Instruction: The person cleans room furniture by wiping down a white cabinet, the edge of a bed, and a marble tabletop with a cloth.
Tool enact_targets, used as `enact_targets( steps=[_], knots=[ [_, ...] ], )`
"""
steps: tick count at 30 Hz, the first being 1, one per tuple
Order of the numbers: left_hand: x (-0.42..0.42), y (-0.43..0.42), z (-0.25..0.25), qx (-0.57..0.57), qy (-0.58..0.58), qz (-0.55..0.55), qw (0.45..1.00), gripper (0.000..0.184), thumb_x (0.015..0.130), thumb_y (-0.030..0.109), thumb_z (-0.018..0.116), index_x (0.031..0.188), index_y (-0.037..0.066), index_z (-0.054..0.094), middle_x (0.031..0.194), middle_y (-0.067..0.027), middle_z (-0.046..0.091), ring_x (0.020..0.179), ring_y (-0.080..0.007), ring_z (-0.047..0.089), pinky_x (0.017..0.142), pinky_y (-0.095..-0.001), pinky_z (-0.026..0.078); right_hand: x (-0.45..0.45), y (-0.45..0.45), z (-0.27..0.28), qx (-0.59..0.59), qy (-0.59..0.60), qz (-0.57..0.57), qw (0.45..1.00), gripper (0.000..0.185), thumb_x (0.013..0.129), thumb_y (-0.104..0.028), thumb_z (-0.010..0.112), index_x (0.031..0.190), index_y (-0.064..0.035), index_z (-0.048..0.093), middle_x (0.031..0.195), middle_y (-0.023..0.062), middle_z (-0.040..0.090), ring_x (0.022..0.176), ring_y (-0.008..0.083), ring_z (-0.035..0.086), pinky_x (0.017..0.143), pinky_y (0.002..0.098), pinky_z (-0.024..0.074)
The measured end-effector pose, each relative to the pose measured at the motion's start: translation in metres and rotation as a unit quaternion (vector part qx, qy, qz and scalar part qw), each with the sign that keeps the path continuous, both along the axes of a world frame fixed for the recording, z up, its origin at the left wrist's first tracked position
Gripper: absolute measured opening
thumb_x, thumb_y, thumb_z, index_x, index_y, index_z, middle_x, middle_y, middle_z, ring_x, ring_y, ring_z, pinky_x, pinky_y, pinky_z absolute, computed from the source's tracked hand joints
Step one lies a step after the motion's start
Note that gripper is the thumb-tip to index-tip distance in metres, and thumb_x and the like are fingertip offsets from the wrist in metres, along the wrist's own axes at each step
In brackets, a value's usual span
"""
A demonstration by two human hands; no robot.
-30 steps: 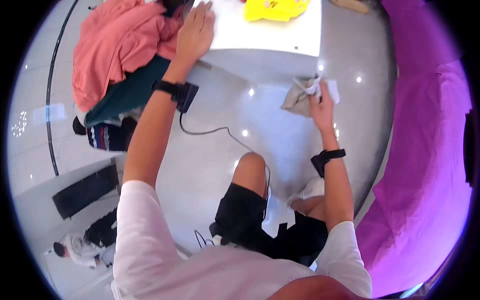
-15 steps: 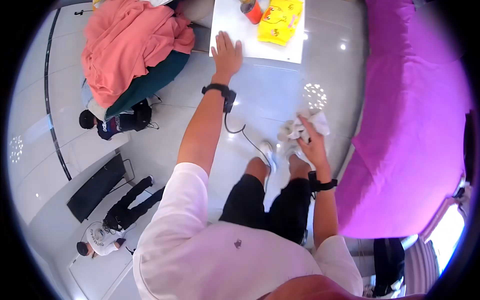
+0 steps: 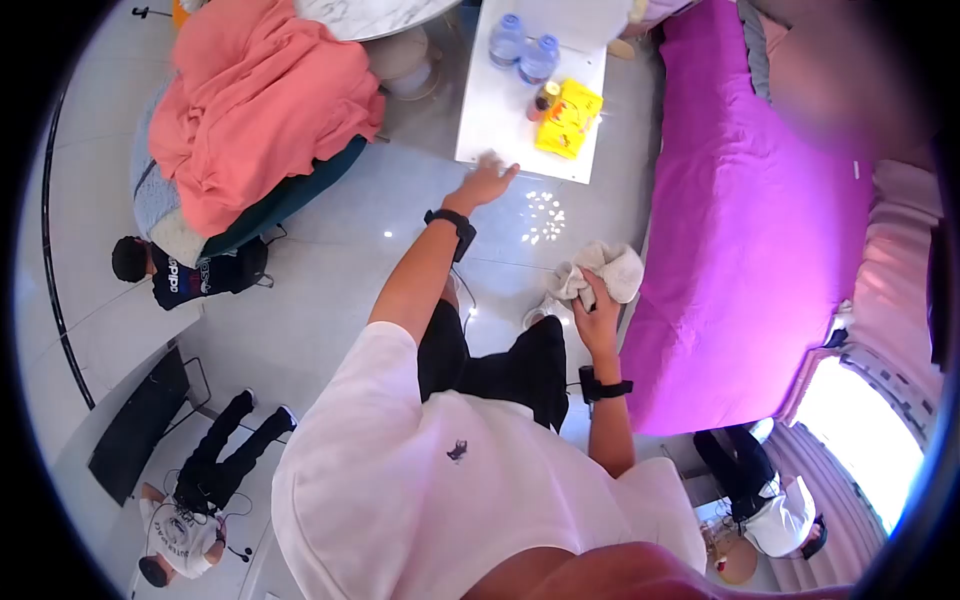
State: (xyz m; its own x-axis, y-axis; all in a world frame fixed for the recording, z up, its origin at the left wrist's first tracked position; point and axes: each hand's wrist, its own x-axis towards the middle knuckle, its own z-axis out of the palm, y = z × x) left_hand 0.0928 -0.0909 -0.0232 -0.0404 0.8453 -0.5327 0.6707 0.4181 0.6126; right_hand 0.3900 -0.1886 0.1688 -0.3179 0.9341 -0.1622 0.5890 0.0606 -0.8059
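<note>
A crumpled whitish cloth [image 3: 612, 272] hangs from my right hand [image 3: 597, 315], its fingers closed on it, above the floor beside the purple-covered bed. My left hand [image 3: 485, 186] reaches to the near edge of the white table [image 3: 495, 120], fingers apart and slightly blurred, with nothing in it; I cannot tell whether it touches the edge. On that table lies a yellow soft pack [image 3: 568, 120] with a cartoon print. A small dark bottle [image 3: 541, 103] stands against it, and two clear bottles with blue caps [image 3: 522, 50] are farther back.
The purple bed [image 3: 720, 250] runs along the right. At left, a pink blanket [image 3: 270, 110] covers a chair near a round marble table [image 3: 375, 15] and a stool [image 3: 405, 65]. One person [image 3: 205, 275] is beside the chair, another [image 3: 190, 515] lower left, a third [image 3: 780, 515] lower right.
My left hand has left the tabletop and drawn back to its near edge. My right hand still holds the cloth. The view has shifted, bringing the two clear bottles into sight.
</note>
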Motion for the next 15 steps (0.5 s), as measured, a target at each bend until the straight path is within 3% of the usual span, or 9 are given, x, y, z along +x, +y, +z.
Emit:
enact_targets(
  steps=[1, 3, 6, 7, 9, 10, 13, 14, 15],
  knots=[
    [-0.01, 0.0, 0.001, -0.025, -0.157, -0.034, 0.987, 0.069, 0.102, 0.05, 0.035, 0.143, -0.005, 0.035, 0.148, -0.0226, 0.037, 0.141, -0.0298, 0.031, 0.114, -0.0393, 0.027, -0.02, -0.004, 0.01, 0.007, -0.005, 0.004, 1.0, 0.048, 0.077, 0.002, 0.067, 0.123, -0.0079, 0.059, 0.112, 0.022, 0.065, 0.106, 0.0382, 0.062, 0.093, 0.0391, 0.0476],
    [-0.016, -0.034, 0.06, 0.018, -0.289, -0.068, 0.955, 0.061, 0.104, 0.046, 0.031, 0.143, -0.001, 0.038, 0.137, -0.0174, 0.052, 0.132, -0.0259, 0.044, 0.112, -0.0347, 0.031, -0.07, -0.008, 0.029, 0.042, 0.003, -0.055, 0.998, 0.047, 0.077, 0.002, 0.067, 0.123, -0.0064, 0.059, 0.112, 0.0203, 0.065, 0.109, 0.0386, 0.061, 0.096, 0.0395, 0.0459],
    [-0.039, -0.086, 0.127, -0.142, -0.499, -0.013, 0.855, 0.062, 0.104, 0.048, 0.029, 0.144, 0.002, 0.038, 0.135, -0.0114, 0.053, 0.125, -0.0204, 0.048, 0.11, -0.0322, 0.034, -0.142, -0.007, 0.065, 0.029, 0.016, -0.027, 0.999, 0.048, 0.078, 0.0, 0.068, 0.125, -0.0057, 0.056, 0.114, 0.0195, 0.064, 0.113, 0.0394, 0.059, 0.097, 0.0403, 0.0451],
    [-0.047, -0.101, 0.155, -0.197, -0.529, -0.002, 0.825, 0.063, 0.104, 0.049, 0.029, 0.145, 0.003, 0.038, 0.135, -0.0101, 0.052, 0.124, -0.018, 0.048, 0.109, -0.0313, 0.034, -0.157, -0.004, 0.074, 0.045, 0.014, -0.003, 0.999, 0.049, 0.079, -0.001, 0.068, 0.126, -0.0056, 0.056, 0.115, 0.0195, 0.064, 0.113, 0.0398, 0.059, 0.097, 0.0405, 0.0451],
    [-0.058, -0.13, 0.179, -0.158, -0.508, 0.041, 0.846, 0.067, 0.103, 0.054, 0.028, 0.145, 0.004, 0.04, 0.135, -0.0081, 0.053, 0.122, -0.0165, 0.049, 0.107, -0.0312, 0.034, -0.177, 0.005, 0.089, 0.074, -0.003, 0.007, 0.997, 0.049, 0.08, -0.004, 0.068, 0.127, -0.0058, 0.055, 0.116, 0.0202, 0.063, 0.112, 0.0405, 0.059, 0.096, 0.0411, 0.046],
    [-0.064, -0.14, 0.187, -0.121, -0.52, 0.075, 0.842, 0.064, 0.102, 0.052, 0.038, 0.143, 0.003, 0.042, 0.13, -0.0073, 0.056, 0.117, -0.0145, 0.051, 0.103, -0.0301, 0.038, -0.179, 0.008, 0.084, 0.091, -0.023, -0.01, 0.996, 0.048, 0.081, -0.004, 0.068, 0.127, -0.0055, 0.055, 0.117, 0.0206, 0.063, 0.112, 0.0403, 0.059, 0.095, 0.0413, 0.0466],
    [-0.078, -0.145, 0.191, -0.092, -0.496, 0.057, 0.861, 0.059, 0.1, 0.044, 0.049, 0.14, 0.001, 0.045, 0.128, -0.0069, 0.057, 0.114, -0.0133, 0.052, 0.099, -0.0295, 0.041, -0.19, 0.023, 0.081, 0.093, -0.063, -0.047, 0.993, 0.046, 0.082, -0.006, 0.068, 0.126, -0.0039, 0.055, 0.117, 0.0219, 0.063, 0.108, 0.0393, 0.061, 0.092, 0.0418, 0.0482],
    [-0.077, -0.148, 0.167, -0.039, -0.468, 0.057, 0.881, 0.055, 0.098, 0.039, 0.057, 0.136, -0.001, 0.049, 0.118, -0.006, 0.062, 0.105, -0.0125, 0.057, 0.092, -0.0287, 0.046, -0.194, 0.032, 0.075, 0.107, -0.065, -0.034, 0.992, 0.046, 0.082, -0.007, 0.069, 0.125, -0.0026, 0.055, 0.116, 0.0225, 0.063, 0.107, 0.0396, 0.061, 0.091, 0.0418, 0.0484],
    [-0.086, -0.14, 0.18, -0.044, -0.467, 0.059, 0.881, 0.055, 0.098, 0.039, 0.057, 0.136, -0.001, 0.049, 0.118, -0.006, 0.062, 0.105, -0.0125, 0.057, 0.092, -0.0287, 0.046, -0.202, 0.039, 0.072, 0.119, -0.067, -0.022, 0.99, 0.045, 0.081, -0.007, 0.069, 0.124, -0.0014, 0.056, 0.115, 0.0231, 0.063, 0.105, 0.0398, 0.061, 0.091, 0.0419, 0.0486]
  ],
)
